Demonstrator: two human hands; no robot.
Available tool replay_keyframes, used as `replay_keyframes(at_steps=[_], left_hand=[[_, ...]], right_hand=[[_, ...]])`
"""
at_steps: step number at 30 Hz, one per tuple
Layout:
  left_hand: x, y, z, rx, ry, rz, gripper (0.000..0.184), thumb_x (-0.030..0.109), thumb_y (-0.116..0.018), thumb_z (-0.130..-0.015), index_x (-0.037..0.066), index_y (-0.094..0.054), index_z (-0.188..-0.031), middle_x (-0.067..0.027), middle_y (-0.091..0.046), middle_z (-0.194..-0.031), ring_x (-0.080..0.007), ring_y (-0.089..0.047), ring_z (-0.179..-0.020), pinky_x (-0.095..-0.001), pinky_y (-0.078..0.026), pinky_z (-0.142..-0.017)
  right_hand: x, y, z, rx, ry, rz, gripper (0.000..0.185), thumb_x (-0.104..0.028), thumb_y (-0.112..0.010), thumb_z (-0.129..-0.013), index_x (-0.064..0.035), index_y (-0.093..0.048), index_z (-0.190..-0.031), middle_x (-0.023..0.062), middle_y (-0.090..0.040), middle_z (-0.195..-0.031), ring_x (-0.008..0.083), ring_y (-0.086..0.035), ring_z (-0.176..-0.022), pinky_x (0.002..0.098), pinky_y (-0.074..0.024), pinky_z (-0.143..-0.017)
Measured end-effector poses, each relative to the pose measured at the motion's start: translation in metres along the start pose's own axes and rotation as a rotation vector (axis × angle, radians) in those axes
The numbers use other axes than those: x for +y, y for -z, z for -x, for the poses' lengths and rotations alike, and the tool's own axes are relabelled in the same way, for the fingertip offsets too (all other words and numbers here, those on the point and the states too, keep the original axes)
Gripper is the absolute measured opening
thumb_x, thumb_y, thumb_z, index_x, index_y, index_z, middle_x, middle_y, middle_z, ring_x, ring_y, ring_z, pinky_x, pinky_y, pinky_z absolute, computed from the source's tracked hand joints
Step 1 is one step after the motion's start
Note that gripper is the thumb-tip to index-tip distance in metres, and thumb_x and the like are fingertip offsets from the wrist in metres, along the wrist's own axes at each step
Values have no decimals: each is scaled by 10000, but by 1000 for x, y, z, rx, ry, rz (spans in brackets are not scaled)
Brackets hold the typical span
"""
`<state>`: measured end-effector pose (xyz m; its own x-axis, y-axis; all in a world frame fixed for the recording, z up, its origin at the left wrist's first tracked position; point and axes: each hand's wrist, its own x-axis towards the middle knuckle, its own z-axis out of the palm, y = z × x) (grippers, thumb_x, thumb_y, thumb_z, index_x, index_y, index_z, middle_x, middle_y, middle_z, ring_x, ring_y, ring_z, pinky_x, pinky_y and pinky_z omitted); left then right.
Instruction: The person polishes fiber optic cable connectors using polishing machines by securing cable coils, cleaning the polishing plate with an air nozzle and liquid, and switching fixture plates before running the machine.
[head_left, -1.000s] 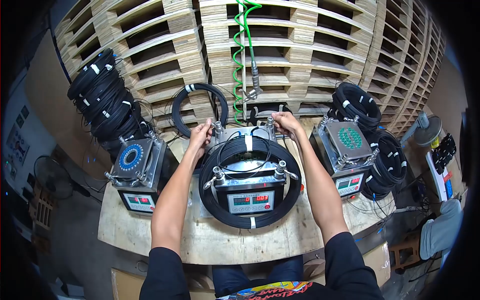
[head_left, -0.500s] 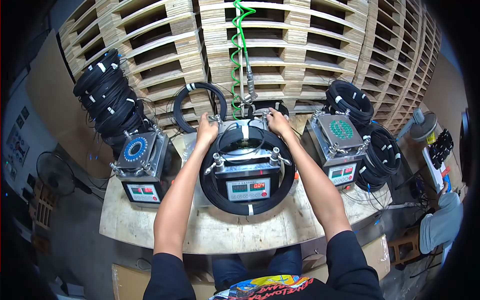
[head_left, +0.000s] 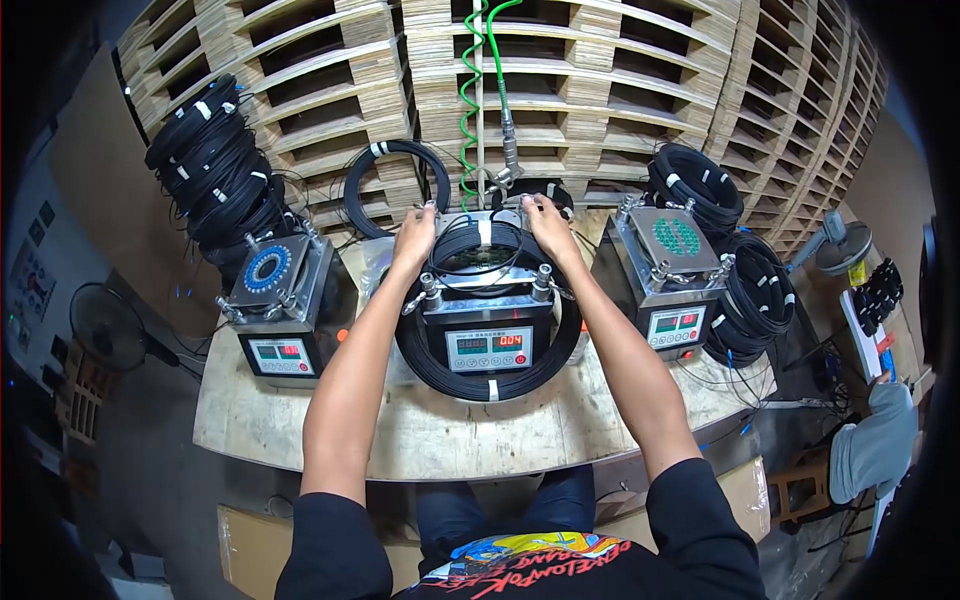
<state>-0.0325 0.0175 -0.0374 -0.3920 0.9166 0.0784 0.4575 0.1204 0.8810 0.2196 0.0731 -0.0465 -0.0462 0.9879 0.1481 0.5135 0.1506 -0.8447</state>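
In the head view, a polishing machine (head_left: 490,348) with a lit red 0.04 display stands in the middle of the bench. Around it lies a large black cable coil (head_left: 460,388), bound with white tape and resting partly over the machine's top plate. My left hand (head_left: 415,237) is closed around the metal clamp at the plate's far left corner. At the far right corner, my right hand (head_left: 549,230) closes on the matching clamp. Fingers mostly hide both far clamps. The near left clamp (head_left: 430,288) and near right clamp (head_left: 543,282) are untouched.
Similar machines stand left (head_left: 285,345) and right (head_left: 676,325). Stacked cable coils (head_left: 215,180) rise at the left, with more coils (head_left: 700,190) at the right. A green air hose (head_left: 497,60) hangs before wooden pallets (head_left: 570,85). A person (head_left: 870,440) sits far right.
The whole scene sits slightly higher in view as the camera shifted. Both hands stay at the far corner clamps, their fingers drawn in somewhat more tightly.
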Motion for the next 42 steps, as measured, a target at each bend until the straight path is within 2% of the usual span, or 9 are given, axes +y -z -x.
replay_keyframes(at_steps=[5, 6, 11, 17, 19, 22, 32, 37, 42], left_hand=[[14, 8, 11, -145, 62, 69, 659, 503, -479, -1022, -55, -568, -1360, -245, -611, -1349, -287, -588, -1241, -368, -409, -1059], [11, 6, 8, -144, 61, 70, 659, 503, -479, -1022, -55, -568, -1360, -245, -611, -1349, -287, -588, -1241, -368, -409, -1059], [-3, -2, 0, 53, -33, -8, 667, 468, -562, -989, -42, -514, -1416, -255, -583, -1392, -323, -558, -1306, -356, -398, -1085], [-16, -5, -17, -73, -117, 4, 665, 420, -578, -989, -4, -434, -1481, -284, -561, -1403, -373, -532, -1332, -389, -399, -1096], [-12, -1, -13, -81, -192, -107, 649, 409, -530, -1002, 31, -382, -1508, -322, -568, -1363, -448, -541, -1295, -441, -407, -1098], [-4, -1, -8, -78, -111, -142, 668, 418, -523, -984, 40, -373, -1514, -327, -562, -1367, -466, -537, -1292, -449, -400, -1103], [-5, 3, -8, -120, -137, -99, 724, 392, -548, -958, 54, -317, -1556, -335, -566, -1362, -449, -544, -1296, -431, -390, -1111], [-12, 0, -12, -124, -204, -48, 726, 382, -551, -968, 85, -289, -1576, -335, -570, -1357, -441, -553, -1289, -425, -398, -1104], [-12, 5, -11, -160, -177, -9, 662, 342, -531, -954, 68, -375, -1536, -312, -569, -1375, -433, -546, -1299, -419, -389, -1110]], right_hand=[[16, -8, -13, 32, 83, 27, 670, -534, -449, -1027, -10, -485, -1443, 243, -628, -1330, 366, -599, -1253, 406, -444, -1056], [16, -6, -12, 16, 86, -20, 656, -524, -470, -1007, -27, -497, -1434, 272, -619, -1321, 408, -578, -1262, 425, -437, -1068], [9, -3, -4, 56, 139, -102, 585, -475, -491, -1009, -43, -530, -1402, 294, -638, -1265, 444, -600, -1209, 440, -457, -1043], [2, 0, 3, 38, 102, -82, 631, -538, -450, -1011, -63, -529, -1417, 281, -639, -1275, 451, -572, -1246, 443, -431, -1076], [3, 1, 3, 32, 89, -44, 644, -551, -434, -1012, -72, -517, -1434, 280, -628, -1294, 452, -556, -1266, 439, -420, -1090], [16, -5, -5, 20, 132, -14, 686, -574, -406, -1011, -73, -478, -1475, 278, -598, -1346, 446, -523, -1310, 421, -395, -1118], [15, -6, -11, -30, 167, -30, 721, -538, -475, -1002, -18, -413, -1498, 306, -551, -1394, 424, -523, -1328, 416, -399, -1117], [-9, 5, 5, -52, 37, 91, 705, -543, -506, -982, -85, -423, -1511, 342, -553, -1363, 466, -522, -1308, 445, -409, -1111], [3, 3, 1, -10, 87, 57, 686, -534, -534, -968, -116, -445, -1504, 313, -570, -1363, 461, -531, -1299, 451, -415, -1105]])
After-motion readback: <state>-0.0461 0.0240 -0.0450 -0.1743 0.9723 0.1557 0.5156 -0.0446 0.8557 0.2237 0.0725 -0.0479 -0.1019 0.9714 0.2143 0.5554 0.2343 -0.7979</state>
